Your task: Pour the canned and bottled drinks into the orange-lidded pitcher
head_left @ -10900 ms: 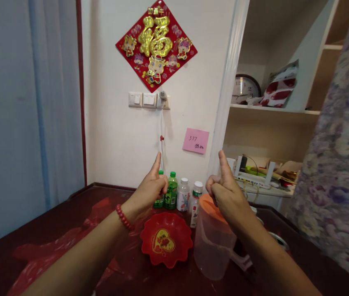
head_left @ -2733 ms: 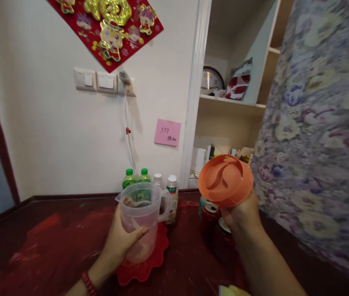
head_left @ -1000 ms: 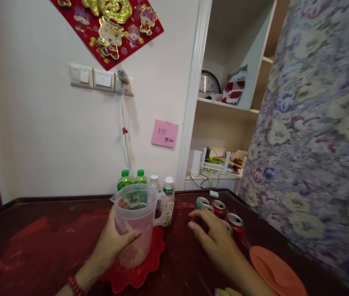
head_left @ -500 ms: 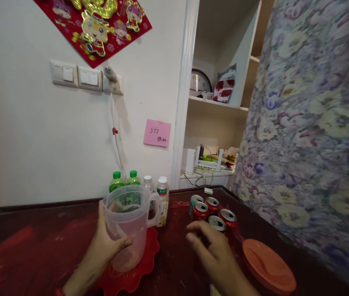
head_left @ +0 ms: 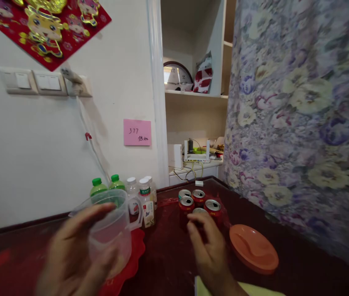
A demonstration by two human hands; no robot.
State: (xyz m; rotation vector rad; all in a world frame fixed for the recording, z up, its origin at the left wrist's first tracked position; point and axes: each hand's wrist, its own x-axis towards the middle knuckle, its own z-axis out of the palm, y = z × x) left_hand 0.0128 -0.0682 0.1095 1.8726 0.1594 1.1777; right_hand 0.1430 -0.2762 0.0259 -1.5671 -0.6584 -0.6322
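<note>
My left hand (head_left: 75, 246) is blurred, its fingers spread in a curve just in front of a clear plastic pitcher (head_left: 114, 230) without clasping it. The pitcher stands without a lid on a red scalloped dish (head_left: 136, 251). My right hand (head_left: 207, 246) reaches forward, its fingers curled over the nearest of several red drink cans (head_left: 213, 206) that stand in a cluster. The pitcher's orange lid (head_left: 253, 248) lies flat on the dark red table (head_left: 166, 255), right of the cans.
Two green-capped bottles (head_left: 98, 186) and some white-capped bottles (head_left: 147, 202) stand against the wall behind the pitcher. A flowered curtain (head_left: 301, 123) hangs close on the right. A shelf unit with a router (head_left: 196, 153) lies beyond the table's far corner. Something yellow (head_left: 254, 290) shows at the bottom edge.
My left hand has come off the pitcher towards me. My right hand has moved forward onto the nearest can. The view has swung to the right.
</note>
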